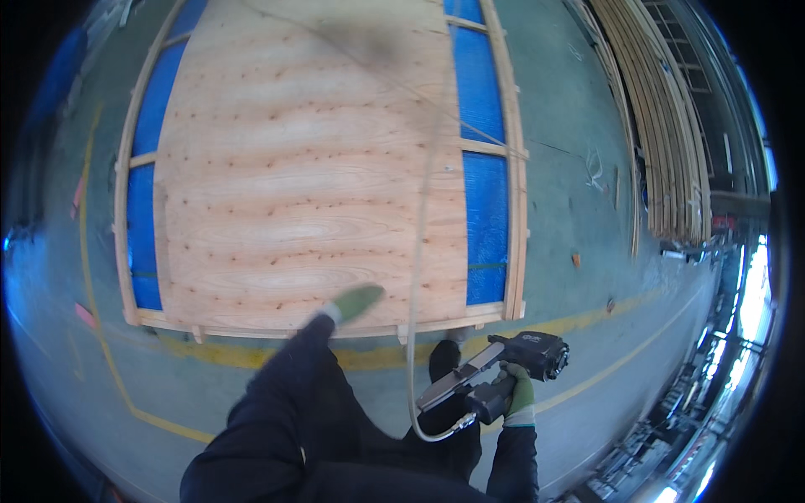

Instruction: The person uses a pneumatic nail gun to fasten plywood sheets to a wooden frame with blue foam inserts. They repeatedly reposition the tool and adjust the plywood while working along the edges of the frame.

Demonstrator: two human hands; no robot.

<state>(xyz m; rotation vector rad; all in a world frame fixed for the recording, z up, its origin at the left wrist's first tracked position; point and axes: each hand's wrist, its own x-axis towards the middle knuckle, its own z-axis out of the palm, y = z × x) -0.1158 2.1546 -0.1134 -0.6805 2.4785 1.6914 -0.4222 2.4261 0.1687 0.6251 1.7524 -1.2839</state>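
My right hand (517, 385), in a green work glove, grips the handle of a black pneumatic nail gun (497, 371) beside my right leg. A pale air hose (413, 302) is coupled to the tool and runs up across a plywood sheet (302, 188). The sheet lies on a timber frame (514, 188) with blue plastic sheeting (485, 220) showing along both sides. My left hand (358, 302), gloved in green too and blurred, is over the near edge of the plywood. Its fingers cannot be made out singly, and no object shows in it.
Long timber strips (660, 138) lie stacked on the right. White strapping scraps (593, 170) and a small orange piece (576, 260) lie on the green floor. Yellow floor lines (585, 324) pass near my feet. Pink scraps (84, 315) are on the left. The hose crosses the right part of the frame.
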